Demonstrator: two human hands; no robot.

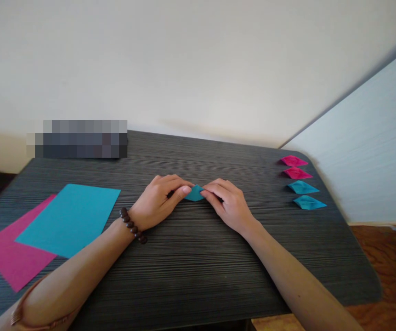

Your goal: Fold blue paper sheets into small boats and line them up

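A small folded blue paper boat (195, 193) is held low over the middle of the dark table. My left hand (161, 197) pinches its left end between thumb and fingers, and a dark bead bracelet circles that wrist. At the boat's right end, my right hand (228, 202) is closed in a similar pinch. Fingers cover both tips of the boat, so only its middle shows.
On the left of the dark table (191, 276), a blue sheet (70, 220) overlaps a pink sheet (19, 257). Two pink boats (293, 161) and two blue boats (303, 187) form a column at the right. A blurred object (81, 140) stands near the wall.
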